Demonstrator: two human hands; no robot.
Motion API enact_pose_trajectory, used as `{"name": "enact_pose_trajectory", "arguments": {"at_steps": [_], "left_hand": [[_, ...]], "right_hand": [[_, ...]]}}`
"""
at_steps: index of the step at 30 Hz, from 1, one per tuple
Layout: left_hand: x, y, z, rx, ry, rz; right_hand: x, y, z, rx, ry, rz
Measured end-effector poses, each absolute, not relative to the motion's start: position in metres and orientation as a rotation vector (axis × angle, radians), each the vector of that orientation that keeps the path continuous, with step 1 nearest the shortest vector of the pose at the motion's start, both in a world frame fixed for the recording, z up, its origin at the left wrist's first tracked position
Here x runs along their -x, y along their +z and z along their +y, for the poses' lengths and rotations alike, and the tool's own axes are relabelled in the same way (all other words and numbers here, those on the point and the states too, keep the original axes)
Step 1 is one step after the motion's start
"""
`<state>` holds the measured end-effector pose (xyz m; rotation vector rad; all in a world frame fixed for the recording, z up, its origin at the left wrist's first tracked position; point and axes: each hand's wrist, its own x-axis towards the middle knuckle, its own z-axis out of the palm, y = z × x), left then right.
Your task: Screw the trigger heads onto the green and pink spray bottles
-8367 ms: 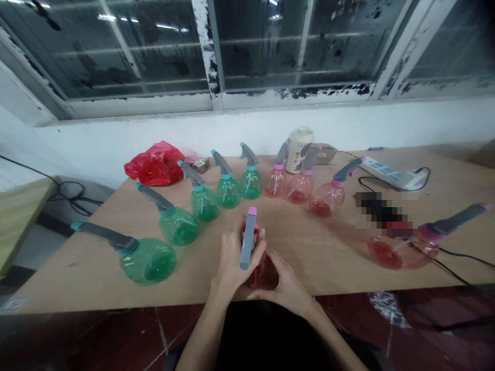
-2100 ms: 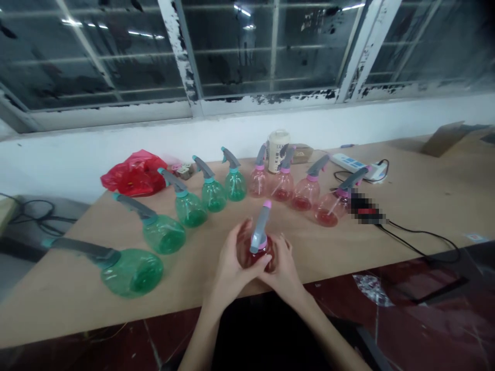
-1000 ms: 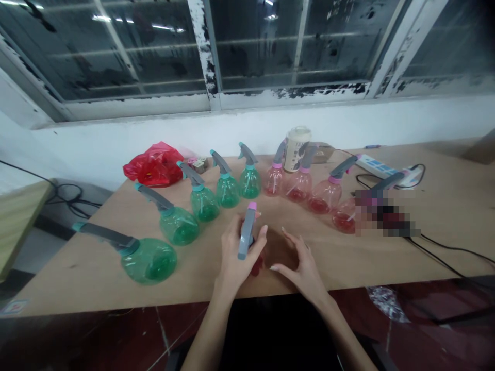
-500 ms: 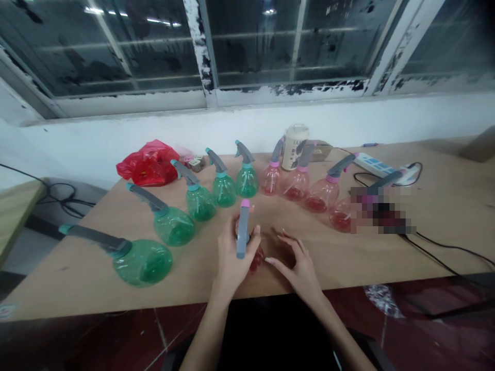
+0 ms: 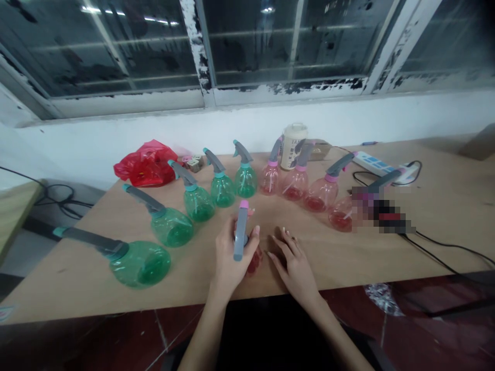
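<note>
My left hand (image 5: 228,255) is closed round the neck of a pink spray bottle (image 5: 253,262) with a grey trigger head (image 5: 240,232), held upright near the front edge of the wooden table (image 5: 379,252). Beside the bottle my right hand (image 5: 294,263) lies on the table with its fingers stretched out, holding nothing. An arc of spray bottles stands behind: several green ones (image 5: 166,226) to the left and several pink ones (image 5: 320,196) to the right.
A red plastic bag (image 5: 146,164) lies at the back left. At the back stand a paper cup (image 5: 293,146) and a white power strip (image 5: 381,167), with black cables trailing over the right side. A white wall and a window rise behind.
My right hand has come off the pink bottle and settled flat on the table beside it. My left hand keeps hold of the bottle's neck.
</note>
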<state>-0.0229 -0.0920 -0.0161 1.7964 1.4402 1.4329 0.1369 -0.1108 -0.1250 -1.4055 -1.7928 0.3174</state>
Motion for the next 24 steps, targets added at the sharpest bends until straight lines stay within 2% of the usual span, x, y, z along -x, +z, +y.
{"name": "enact_pose_trajectory", "arguments": {"at_steps": [7,24], "left_hand": [[0.0245,-0.0075,-0.0932,-1.856,1.275,1.455],[0.0232,-0.0115,-0.0925,-1.818,1.292,1.469]], "right_hand": [[-0.1365,-0.1279,-0.1104,1.411,0.256,-1.859],[-0.1381,-0.1319,-0.1098,1.395,0.162,-1.896]]}}
